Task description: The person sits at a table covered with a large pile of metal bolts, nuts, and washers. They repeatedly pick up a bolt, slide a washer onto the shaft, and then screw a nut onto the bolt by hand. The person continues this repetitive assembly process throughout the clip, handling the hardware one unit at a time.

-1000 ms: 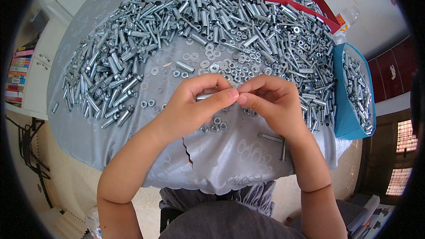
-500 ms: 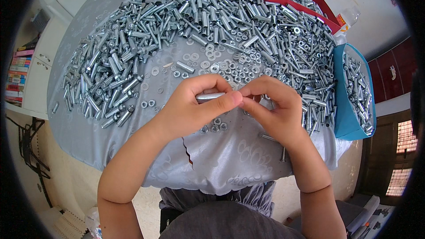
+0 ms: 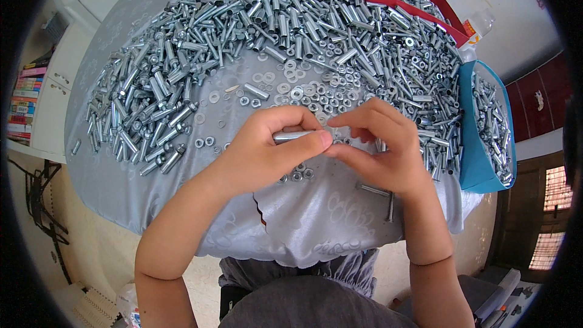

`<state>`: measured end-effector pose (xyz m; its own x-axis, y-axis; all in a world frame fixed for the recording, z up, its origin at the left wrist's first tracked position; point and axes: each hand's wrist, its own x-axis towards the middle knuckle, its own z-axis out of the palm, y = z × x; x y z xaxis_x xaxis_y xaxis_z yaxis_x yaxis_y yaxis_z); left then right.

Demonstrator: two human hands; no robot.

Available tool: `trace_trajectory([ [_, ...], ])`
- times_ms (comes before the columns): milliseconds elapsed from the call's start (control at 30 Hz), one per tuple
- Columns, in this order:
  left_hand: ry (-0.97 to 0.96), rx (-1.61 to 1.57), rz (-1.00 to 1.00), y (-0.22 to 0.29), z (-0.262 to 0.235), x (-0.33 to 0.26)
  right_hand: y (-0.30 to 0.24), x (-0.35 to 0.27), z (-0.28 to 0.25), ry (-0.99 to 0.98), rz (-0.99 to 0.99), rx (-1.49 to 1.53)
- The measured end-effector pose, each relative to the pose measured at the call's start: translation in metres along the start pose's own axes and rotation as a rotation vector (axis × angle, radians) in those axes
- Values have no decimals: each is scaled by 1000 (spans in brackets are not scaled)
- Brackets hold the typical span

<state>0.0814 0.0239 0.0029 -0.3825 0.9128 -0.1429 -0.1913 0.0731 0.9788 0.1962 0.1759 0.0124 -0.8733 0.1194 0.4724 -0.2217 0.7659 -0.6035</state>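
Observation:
My left hand [image 3: 267, 149] is closed around a shiny metal sleeve [image 3: 288, 136], lying nearly level between thumb and curled fingers. Whatever sits at the sleeve's right end is hidden by my left thumb and fingers. Just to the right, my right hand [image 3: 385, 149] has its thumb and forefinger apart, the thumb tip close to the left fingertips; I make out nothing between them. Below the hands lie several hex nuts [image 3: 296, 176]. Flat washers [image 3: 283, 88] and more nuts [image 3: 328, 108] are scattered beyond them. Two loose bolts [image 3: 373, 190] lie beside my right wrist.
A large heap of metal sleeves and bolts [image 3: 267, 15] covers the table's far side. Sleeves with nuts fitted [image 3: 161, 124] are piled at left. At right stand a red box [image 3: 419, 3] and a blue box [image 3: 477, 167], both full of metal parts. The grey tablecloth [image 3: 225, 225] has a tear.
My right thumb and forefinger have parted and drawn slightly back from the sleeve's end. The left hand still grips the sleeve and has shifted a little to the right.

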Motion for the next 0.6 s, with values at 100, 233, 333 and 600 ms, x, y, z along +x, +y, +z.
trace_trajectory([
  [100,17,-27,-35,-3,-3,0,16,-4,-12,-87,-78,-234],
  [233,33,-41,-70,-3,-3,0,17,-3,-16,-243,-9,-309],
  [333,43,-49,-78,-3,-3,0,18,-4,-12,-291,29,-296],
  [600,87,-33,-21,-4,2,1,15,-4,-8,-351,135,-213],
])
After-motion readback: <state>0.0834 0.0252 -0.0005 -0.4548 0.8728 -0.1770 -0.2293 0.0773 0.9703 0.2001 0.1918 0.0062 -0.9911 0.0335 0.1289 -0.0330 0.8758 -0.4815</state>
